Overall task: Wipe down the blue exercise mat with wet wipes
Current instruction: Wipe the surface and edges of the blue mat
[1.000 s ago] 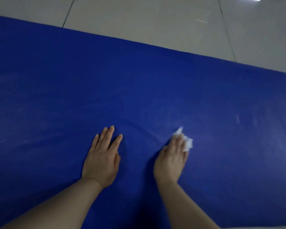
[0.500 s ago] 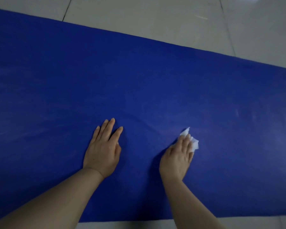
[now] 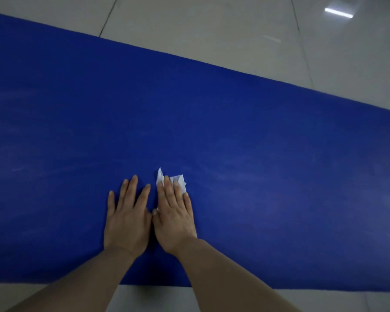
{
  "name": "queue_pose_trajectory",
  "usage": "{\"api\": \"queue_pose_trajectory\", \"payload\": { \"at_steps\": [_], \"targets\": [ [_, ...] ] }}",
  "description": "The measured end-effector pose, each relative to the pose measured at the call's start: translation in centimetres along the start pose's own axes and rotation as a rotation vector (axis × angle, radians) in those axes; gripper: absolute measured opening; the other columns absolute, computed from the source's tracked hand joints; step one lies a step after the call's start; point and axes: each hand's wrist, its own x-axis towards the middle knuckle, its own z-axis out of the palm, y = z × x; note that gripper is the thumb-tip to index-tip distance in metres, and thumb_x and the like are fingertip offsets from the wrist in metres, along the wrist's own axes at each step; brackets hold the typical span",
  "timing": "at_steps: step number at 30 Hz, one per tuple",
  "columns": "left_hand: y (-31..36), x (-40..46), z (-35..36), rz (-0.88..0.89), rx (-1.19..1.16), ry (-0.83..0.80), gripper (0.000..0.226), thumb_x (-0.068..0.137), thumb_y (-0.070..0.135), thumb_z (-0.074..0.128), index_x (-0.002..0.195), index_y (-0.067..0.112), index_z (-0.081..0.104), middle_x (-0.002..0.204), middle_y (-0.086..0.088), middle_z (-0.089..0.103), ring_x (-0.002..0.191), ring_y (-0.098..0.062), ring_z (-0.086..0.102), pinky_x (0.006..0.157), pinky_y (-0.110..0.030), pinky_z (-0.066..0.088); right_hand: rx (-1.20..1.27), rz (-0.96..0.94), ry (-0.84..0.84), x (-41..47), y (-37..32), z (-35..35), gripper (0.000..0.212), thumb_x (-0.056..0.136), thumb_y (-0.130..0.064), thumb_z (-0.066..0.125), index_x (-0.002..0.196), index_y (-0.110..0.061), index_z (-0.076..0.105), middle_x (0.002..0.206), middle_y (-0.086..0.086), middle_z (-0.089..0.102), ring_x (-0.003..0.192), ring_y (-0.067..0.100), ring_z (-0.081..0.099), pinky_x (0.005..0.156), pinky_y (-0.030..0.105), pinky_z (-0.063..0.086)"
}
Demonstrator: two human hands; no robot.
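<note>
The wipe (image 3: pixel 172 181) had been swept leftward under the flat right hand (image 3: pixel 175 218), beside the left hand (image 3: pixel 127 218) spread flat near the mat's (image 3: pixel 257 143) near edge; another strip looked covered.

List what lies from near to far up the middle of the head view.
Near strip of tiled floor → near edge of the blue mat → left hand and right hand side by side → white wet wipe under the right fingers → bare mat → far tiled floor.

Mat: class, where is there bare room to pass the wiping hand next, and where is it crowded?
Bare mat runs right of the right hand and beyond the wipe toward the floor. Crowded leftward: the left hand lies alongside.
</note>
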Motion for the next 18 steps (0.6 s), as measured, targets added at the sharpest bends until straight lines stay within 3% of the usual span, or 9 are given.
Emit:
{"api": "queue_pose_trajectory", "payload": {
  "at_steps": [5, 9, 13, 15, 18],
  "targets": [
    [-0.3, -0.1, -0.1, 0.007, -0.070, 0.025, 0.056, 0.090, 0.020, 0.054, 0.143, 0.013, 0.040, 0.157, -0.011, 0.017, 0.145, -0.024, 0.011, 0.117, -0.047, 0.004, 0.071, 0.022, 0.124, -0.9, 0.4, -0.2, 0.067, 0.100, -0.024, 0.025, 0.147, -0.029, -0.022, 0.150, -0.017, -0.031, 0.135, 0.001, -0.035, 0.116, 0.030, -0.014],
    [-0.4, -0.2, 0.2, 0.026, -0.141, 0.079, 0.051, 0.089, 0.013, 0.052, 0.139, 0.011, 0.045, 0.154, -0.013, 0.025, 0.144, -0.027, 0.018, 0.117, -0.047, 0.008, -0.030, 0.356, 0.426, -4.2, 5.7, -1.0, 0.068, 0.097, -0.017, 0.028, 0.151, -0.021, -0.013, 0.159, -0.008, -0.012, 0.146, 0.016, -0.015, 0.119, 0.031, -0.006],
    [-0.3, -0.2, 0.2, 0.025, -0.137, 0.099, 0.050, 0.090, 0.015, 0.049, 0.140, 0.011, 0.045, 0.154, -0.013, 0.026, 0.144, -0.027, 0.019, 0.117, -0.046, 0.009, 0.061, 0.722, 0.430, -6.3, 9.9, -2.2, 0.056, 0.102, -0.025, 0.022, 0.152, -0.018, -0.003, 0.161, -0.001, -0.005, 0.147, 0.015, -0.007, 0.118, 0.030, -0.005],
    [-0.4, -0.2, 0.2, 0.031, -0.142, 0.098, 0.050, 0.090, 0.014, 0.049, 0.139, 0.011, 0.045, 0.154, -0.013, 0.026, 0.144, -0.027, 0.019, 0.117, -0.046, 0.009, 0.041, 0.689, 0.464, -5.6, 8.9, -1.9, 0.060, 0.101, -0.023, 0.026, 0.151, -0.019, -0.006, 0.161, -0.002, -0.004, 0.147, 0.016, -0.006, 0.118, 0.032, -0.004],
    [-0.5, -0.2, 0.2, 0.030, -0.145, 0.094, 0.050, 0.089, 0.012, 0.052, 0.138, 0.010, 0.047, 0.154, -0.014, 0.027, 0.143, -0.027, 0.020, 0.117, -0.046, 0.010, -0.009, 0.402, 0.455, -3.1, 5.0, -0.9, 0.070, 0.097, -0.022, 0.032, 0.151, -0.023, -0.012, 0.159, -0.009, -0.007, 0.147, 0.017, -0.010, 0.120, 0.036, 0.001]
  ]
}}
